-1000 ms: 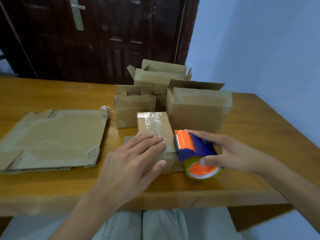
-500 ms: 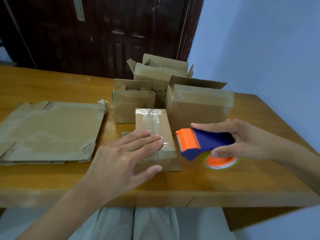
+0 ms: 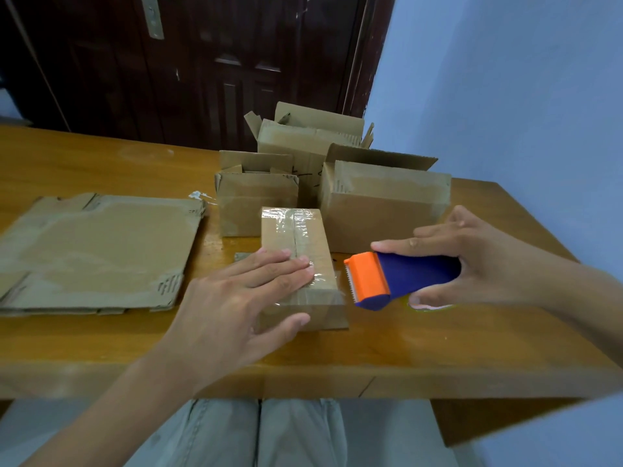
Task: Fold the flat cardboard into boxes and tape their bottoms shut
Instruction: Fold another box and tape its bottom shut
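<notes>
The small box [image 3: 296,261] lies on the bench [image 3: 404,342], in front of three open boxes [image 3: 384,203]. Clear shiny tape runs along its top seam and wrinkles at the far end. The left hand [image 3: 236,298] presses flat on it with straight fingers. The right hand [image 3: 472,257] grips the dispenser [image 3: 397,278] just beside the box. Flat cardboard [image 3: 94,251] lies at the left.

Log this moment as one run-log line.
left hand flat on taped small box | right hand grips tape dispenser beside box | flat cardboard waiting
</notes>
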